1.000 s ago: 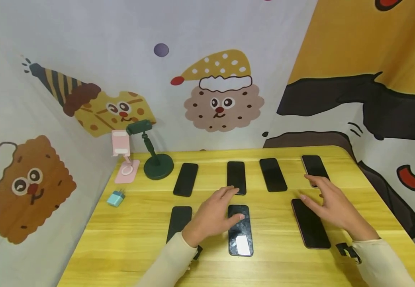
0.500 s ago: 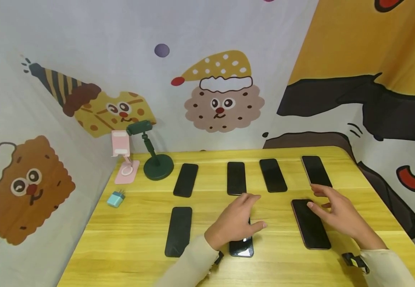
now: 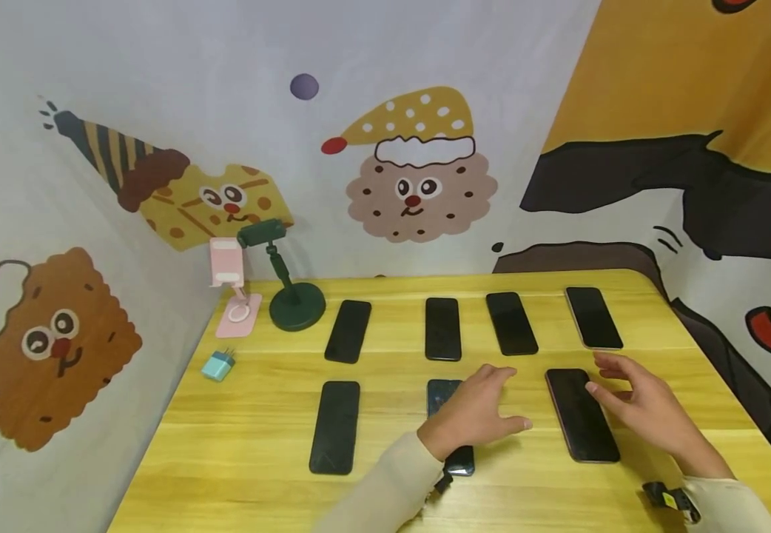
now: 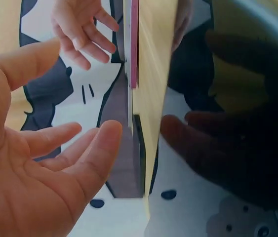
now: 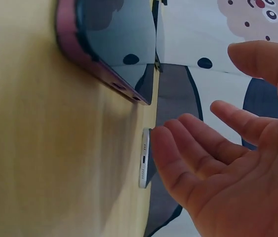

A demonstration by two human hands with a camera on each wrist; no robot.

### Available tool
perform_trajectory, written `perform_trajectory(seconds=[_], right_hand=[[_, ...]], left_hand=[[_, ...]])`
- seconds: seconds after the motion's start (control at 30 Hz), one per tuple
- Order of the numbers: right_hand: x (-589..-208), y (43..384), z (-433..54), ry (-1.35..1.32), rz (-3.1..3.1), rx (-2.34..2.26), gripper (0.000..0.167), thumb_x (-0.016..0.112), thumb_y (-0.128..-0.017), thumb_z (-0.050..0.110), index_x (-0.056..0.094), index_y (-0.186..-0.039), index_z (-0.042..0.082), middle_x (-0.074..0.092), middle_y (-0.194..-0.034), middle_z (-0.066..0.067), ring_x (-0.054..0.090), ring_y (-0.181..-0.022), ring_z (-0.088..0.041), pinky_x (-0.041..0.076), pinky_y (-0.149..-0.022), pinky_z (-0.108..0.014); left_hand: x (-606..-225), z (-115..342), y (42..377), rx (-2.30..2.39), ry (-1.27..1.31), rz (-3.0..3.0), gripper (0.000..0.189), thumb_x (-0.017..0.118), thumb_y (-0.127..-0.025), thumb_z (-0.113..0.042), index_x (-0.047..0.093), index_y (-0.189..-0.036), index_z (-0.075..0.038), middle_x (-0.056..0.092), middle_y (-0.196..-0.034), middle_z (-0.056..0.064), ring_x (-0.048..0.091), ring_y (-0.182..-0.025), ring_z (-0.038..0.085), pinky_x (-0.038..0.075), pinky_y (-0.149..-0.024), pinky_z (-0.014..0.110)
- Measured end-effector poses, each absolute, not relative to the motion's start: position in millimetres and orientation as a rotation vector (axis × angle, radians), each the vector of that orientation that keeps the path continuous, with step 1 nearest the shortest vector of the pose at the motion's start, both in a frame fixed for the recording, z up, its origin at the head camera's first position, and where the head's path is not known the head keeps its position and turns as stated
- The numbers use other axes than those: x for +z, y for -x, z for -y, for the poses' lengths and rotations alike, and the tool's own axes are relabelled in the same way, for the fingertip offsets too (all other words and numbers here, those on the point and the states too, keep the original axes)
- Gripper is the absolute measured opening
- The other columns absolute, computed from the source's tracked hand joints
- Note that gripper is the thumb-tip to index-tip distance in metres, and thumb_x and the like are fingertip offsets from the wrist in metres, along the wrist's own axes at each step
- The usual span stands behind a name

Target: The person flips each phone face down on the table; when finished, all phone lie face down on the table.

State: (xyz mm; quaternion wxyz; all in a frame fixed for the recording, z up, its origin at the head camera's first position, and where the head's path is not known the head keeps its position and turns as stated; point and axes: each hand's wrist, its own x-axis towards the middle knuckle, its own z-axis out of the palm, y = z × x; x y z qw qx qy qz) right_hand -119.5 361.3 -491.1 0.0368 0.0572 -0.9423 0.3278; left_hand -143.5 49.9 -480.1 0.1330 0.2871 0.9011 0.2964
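Observation:
My left hand [image 3: 475, 416] hovers with relaxed, spread fingers over a dark phone [image 3: 460, 460], partly covering it in the head view. That phone's glossy screen [image 4: 237, 163] mirrors the fingers in the left wrist view. My right hand [image 3: 648, 414] is held beside a black phone with a reddish edge [image 3: 581, 418], its thumb overlapping the screen's right side. In the right wrist view the fingers of the right hand [image 5: 227, 163] are loosely bent and hold nothing. Just beyond its fingertips lies a phone with a pale frame [image 3: 594, 318].
Other black phones lie flat: one at the front left [image 3: 335, 428] and several along the back, including one phone [image 3: 442, 329] in the middle. A green stand [image 3: 297, 306], a pink phone stand [image 3: 239, 314] and a blue charger plug [image 3: 217, 366] occupy the table's left. Printed cloth [image 3: 412, 44] hangs behind.
My left hand has moved right and nearer, away from the back-middle phone and uncovering the front-left one. My right hand has drawn back from the back-right phone and slightly right.

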Motion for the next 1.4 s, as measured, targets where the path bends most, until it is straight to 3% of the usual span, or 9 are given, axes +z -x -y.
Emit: perform_trajectory(seconds=[0.13,0.27,0.37,0.57,0.7,0.97,1.1,1.27,1.4], right_hand=[[-493,116,-361,-0.115,2.953,1.014,0.065,0.072,-0.103,0.033,0.049,-0.151,-0.004,0.057,-0.144,-0.031,0.062,-0.121,-0.048,0.061,-0.081,-0.027],[-498,112,-361,-0.070,3.013,1.012,0.068,0.070,-0.103,0.037,0.048,-0.152,-0.006,0.056,-0.145,-0.032,0.063,-0.121,-0.048,0.062,-0.081,-0.041],[-502,109,-362,-0.045,3.049,0.999,0.072,0.071,-0.102,0.040,0.048,-0.152,-0.006,0.056,-0.145,-0.033,0.065,-0.118,-0.047,0.060,-0.076,-0.032],[-505,107,-362,-0.006,3.080,0.975,0.074,0.074,-0.100,0.042,0.049,-0.151,-0.007,0.059,-0.142,-0.033,0.067,-0.114,-0.045,0.059,-0.075,-0.039],[-507,105,-361,0.012,3.093,0.957,0.075,0.074,-0.100,0.042,0.049,-0.150,-0.007,0.061,-0.141,-0.032,0.068,-0.111,-0.041,0.056,-0.075,-0.038],[-507,102,-358,0.029,3.104,0.973,0.072,0.075,-0.099,0.041,0.052,-0.149,-0.005,0.060,-0.142,-0.032,0.069,-0.108,-0.038,0.056,-0.074,-0.037],[-506,101,-357,0.026,3.096,0.979,0.070,0.075,-0.100,0.040,0.053,-0.148,-0.005,0.061,-0.141,-0.032,0.069,-0.109,-0.039,0.056,-0.075,-0.038],[-504,100,-355,0.027,3.094,1.001,0.070,0.074,-0.100,0.041,0.052,-0.149,-0.004,0.060,-0.143,-0.032,0.068,-0.112,-0.042,0.060,-0.079,-0.047],[-502,101,-354,0.048,3.092,1.013,0.071,0.072,-0.101,0.042,0.051,-0.150,-0.004,0.059,-0.145,-0.032,0.068,-0.114,-0.043,0.061,-0.081,-0.051]], left_hand=[[-484,-65,143,0.883,-0.792,-2.588,0.080,0.078,-0.093,-0.055,0.046,-0.159,-0.023,0.060,-0.136,-0.007,0.060,-0.114,0.005,0.055,-0.094,0.025],[-491,-79,142,0.870,-0.764,-2.579,0.080,0.081,-0.091,-0.053,0.049,-0.157,-0.021,0.061,-0.128,-0.008,0.061,-0.107,0.002,0.054,-0.088,0.021],[-496,-89,140,0.827,-0.759,-2.591,0.081,0.083,-0.089,-0.052,0.050,-0.156,-0.020,0.062,-0.127,-0.009,0.061,-0.106,0.002,0.054,-0.088,0.019],[-495,-106,138,0.683,-0.818,-2.617,0.083,0.084,-0.087,-0.054,0.052,-0.154,-0.017,0.069,-0.109,-0.014,0.061,-0.101,-0.001,0.051,-0.089,0.014],[-497,-116,137,0.667,-0.808,-2.604,0.080,0.085,-0.086,-0.053,0.055,-0.151,-0.017,0.070,-0.107,-0.016,0.062,-0.099,-0.001,0.050,-0.087,0.013],[-499,-130,136,0.927,-0.670,-2.436,0.047,0.091,-0.083,-0.041,0.070,-0.123,-0.026,0.077,-0.095,-0.015,0.066,-0.093,-0.001,0.052,-0.077,0.016],[-499,-132,135,1.004,-0.595,-2.374,0.053,0.092,-0.083,-0.039,0.070,-0.129,-0.024,0.075,-0.091,-0.018,0.065,-0.095,-0.003,0.052,-0.081,0.017],[-499,-133,134,1.078,-0.498,-2.328,0.067,0.091,-0.083,-0.038,0.065,-0.142,-0.021,0.074,-0.101,-0.015,0.065,-0.096,-0.002,0.055,-0.084,0.020],[-499,-134,133,1.179,-0.437,-2.291,0.058,0.092,-0.083,-0.035,0.069,-0.136,-0.024,0.075,-0.104,-0.013,0.065,-0.095,0.000,0.055,-0.083,0.022]])
